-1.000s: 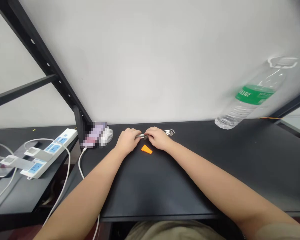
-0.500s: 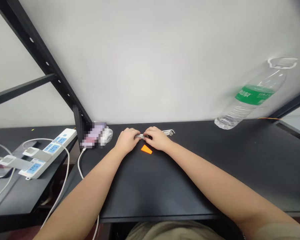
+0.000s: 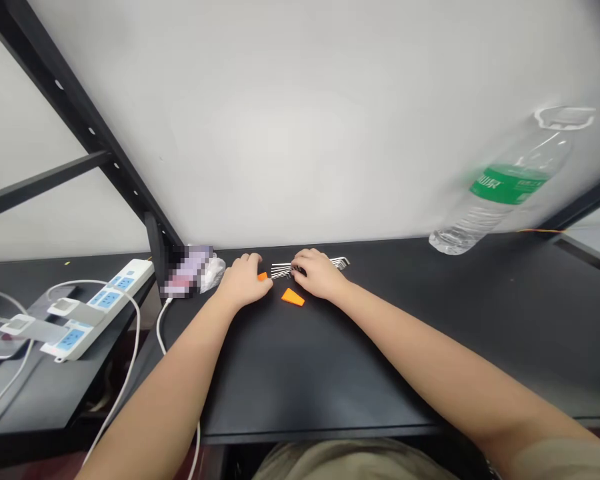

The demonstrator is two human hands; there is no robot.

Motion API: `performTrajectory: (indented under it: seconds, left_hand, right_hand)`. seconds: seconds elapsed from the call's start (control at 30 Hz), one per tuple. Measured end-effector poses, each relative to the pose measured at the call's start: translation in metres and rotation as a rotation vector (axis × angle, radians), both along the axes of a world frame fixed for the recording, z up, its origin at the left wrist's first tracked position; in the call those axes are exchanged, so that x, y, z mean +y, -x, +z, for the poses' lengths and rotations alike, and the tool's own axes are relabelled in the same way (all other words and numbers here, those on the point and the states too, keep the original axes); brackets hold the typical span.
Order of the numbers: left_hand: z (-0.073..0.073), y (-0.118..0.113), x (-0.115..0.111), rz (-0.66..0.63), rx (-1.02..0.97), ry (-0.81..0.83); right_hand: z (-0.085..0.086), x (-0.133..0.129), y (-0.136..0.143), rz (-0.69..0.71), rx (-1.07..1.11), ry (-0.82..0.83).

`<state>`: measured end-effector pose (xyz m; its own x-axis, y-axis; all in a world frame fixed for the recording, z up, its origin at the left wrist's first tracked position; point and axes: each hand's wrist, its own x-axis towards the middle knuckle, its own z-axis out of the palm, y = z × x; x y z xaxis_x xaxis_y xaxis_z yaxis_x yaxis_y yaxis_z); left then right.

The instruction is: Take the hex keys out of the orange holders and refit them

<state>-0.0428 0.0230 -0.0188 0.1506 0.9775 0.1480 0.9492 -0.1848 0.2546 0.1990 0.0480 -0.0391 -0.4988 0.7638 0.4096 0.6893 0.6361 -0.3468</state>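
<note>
Several silver L-shaped hex keys (image 3: pixel 280 269) lie fanned out on the black table, their straight ends pointing left and their bent ends (image 3: pixel 341 262) showing beyond my right hand. My right hand (image 3: pixel 317 275) is closed over the middle of this bundle, with thumb and fingers curled round it. Left of the keys rests my left hand (image 3: pixel 243 280), thumb and fingers apart. A small orange piece (image 3: pixel 263 276) shows beside its thumb, partly covered by the hand. Another orange wedge-shaped piece (image 3: pixel 293 297) lies on the table just in front of the keys.
A clear plastic bottle (image 3: pixel 510 183) with a green label stands at the back right by the wall. To the left are a blurred-out phone-like item (image 3: pixel 187 270), crumpled white plastic (image 3: pixel 213 274), a power strip (image 3: pixel 100 310) with white cables, and a black metal frame post (image 3: pixel 75 113).
My left hand has moved left, off the ends of the hex keys, and its fingers have spread. The keys' tips and a second orange piece now show. My right hand stays on the keys.
</note>
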Motion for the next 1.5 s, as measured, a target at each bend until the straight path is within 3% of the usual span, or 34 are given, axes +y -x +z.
performTrajectory:
  seconds: [0.1,0.23,0.43,0.6,0.77,0.93,1.07,1.27,1.5]
  left_hand:
    - [0.006,0.003,-0.005,-0.023,0.009,0.086]
    - [0.015,0.004,-0.009,-0.085,-0.002,0.145]
    - [0.016,0.003,-0.008,-0.085,-0.025,0.135]
    - [0.007,-0.003,-0.005,-0.036,-0.009,0.073]
    - [0.001,-0.006,-0.002,-0.036,-0.011,0.052]
    - [-0.003,-0.01,-0.001,-0.01,-0.008,0.009]
    - [-0.006,-0.014,0.001,0.016,0.017,-0.03]
    - [-0.01,-0.007,0.006,-0.023,0.011,-0.07]
    - [-0.015,-0.004,0.01,-0.059,0.004,-0.072]
  right_hand:
    - [0.016,-0.007,-0.001,-0.018,0.01,0.015]
    - [0.028,-0.029,0.001,0.109,-0.101,0.117]
    - [0.023,-0.067,-0.008,0.255,-0.224,0.1]
    - [0.025,-0.073,-0.019,0.361,-0.126,0.205]
    - [0.019,-0.075,-0.013,0.356,0.019,0.264]
    - [0.01,-0.059,-0.015,0.17,0.181,0.206]
    - [0.017,-0.027,-0.014,0.002,0.052,0.114]
    - [0.028,0.007,0.011,0.028,-0.247,0.146]
    - [0.021,0.007,0.012,0.02,-0.285,0.165]
